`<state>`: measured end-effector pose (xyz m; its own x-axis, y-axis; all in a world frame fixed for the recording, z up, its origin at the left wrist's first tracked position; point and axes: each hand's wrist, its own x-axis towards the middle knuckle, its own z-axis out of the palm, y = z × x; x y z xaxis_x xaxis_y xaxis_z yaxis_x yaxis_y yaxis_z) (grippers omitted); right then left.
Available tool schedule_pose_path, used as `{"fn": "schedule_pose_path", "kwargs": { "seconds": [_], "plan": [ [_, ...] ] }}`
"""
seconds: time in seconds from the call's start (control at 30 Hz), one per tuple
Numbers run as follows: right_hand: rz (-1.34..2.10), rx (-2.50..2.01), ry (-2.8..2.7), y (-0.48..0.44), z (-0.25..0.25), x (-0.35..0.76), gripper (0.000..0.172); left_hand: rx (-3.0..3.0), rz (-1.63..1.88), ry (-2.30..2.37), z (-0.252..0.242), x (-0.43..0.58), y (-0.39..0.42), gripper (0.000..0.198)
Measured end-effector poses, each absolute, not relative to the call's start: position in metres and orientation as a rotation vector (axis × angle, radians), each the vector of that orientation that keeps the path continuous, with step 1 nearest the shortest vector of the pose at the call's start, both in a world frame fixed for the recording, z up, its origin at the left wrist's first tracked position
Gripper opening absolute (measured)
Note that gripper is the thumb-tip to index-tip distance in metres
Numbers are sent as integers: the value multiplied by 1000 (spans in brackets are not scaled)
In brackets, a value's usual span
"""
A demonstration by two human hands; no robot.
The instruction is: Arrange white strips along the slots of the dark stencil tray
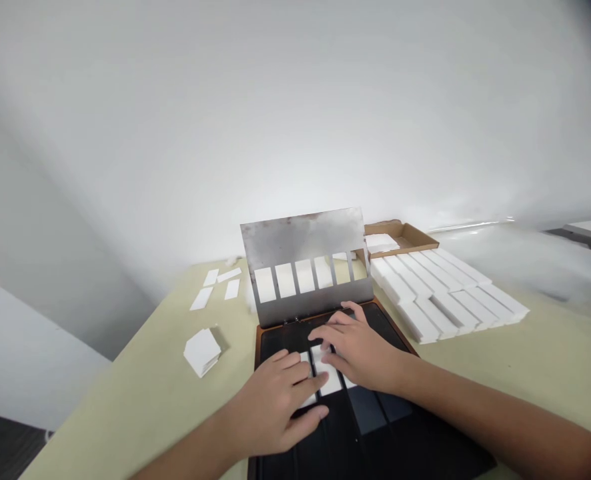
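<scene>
My left hand [288, 400] lies palm down over the left side of a black board [325, 447], its fingers stretched over a white card set on it. Just right of it, my right hand [353, 347] hovers low or rests over the board, fingers spread and slightly bent, the thumb near another white card [330, 380]. Part of a further card shows under the right hand. Behind both hands a metal plate [303, 240] with a row of rectangular windows stands tilted up at the board's far edge. Whether the right fingertips touch the cards is hard to see.
A stack of white cards [202, 352] sits left of the board, with several loose white cards [202, 298] farther back. At right lie rows of stacked white cards [445, 293]. A cardboard tray [415, 237] with white pieces stands behind them, near the wall.
</scene>
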<state>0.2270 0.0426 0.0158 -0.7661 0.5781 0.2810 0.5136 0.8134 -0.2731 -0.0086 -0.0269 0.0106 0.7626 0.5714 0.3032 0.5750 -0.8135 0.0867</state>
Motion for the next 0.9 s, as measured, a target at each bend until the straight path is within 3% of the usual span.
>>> {"fn": "schedule_pose_path", "kwargs": {
  "seconds": [0.07,0.17,0.57,0.9],
  "plan": [
    [210,-761,-2681,43,14,227,14,-2948,-494,-965,10,-8,-27,30],
    [133,-662,-2731,44,10,229,25,-2952,-497,-970,10,-8,-27,28],
    [19,-592,-2775,42,7,233,21,-2945,-540,-969,9,-7,-27,28],
    [125,-606,-2789,39,13,232,24,-2901,-621,-1056,13,-8,-28,28]
  ]
}}
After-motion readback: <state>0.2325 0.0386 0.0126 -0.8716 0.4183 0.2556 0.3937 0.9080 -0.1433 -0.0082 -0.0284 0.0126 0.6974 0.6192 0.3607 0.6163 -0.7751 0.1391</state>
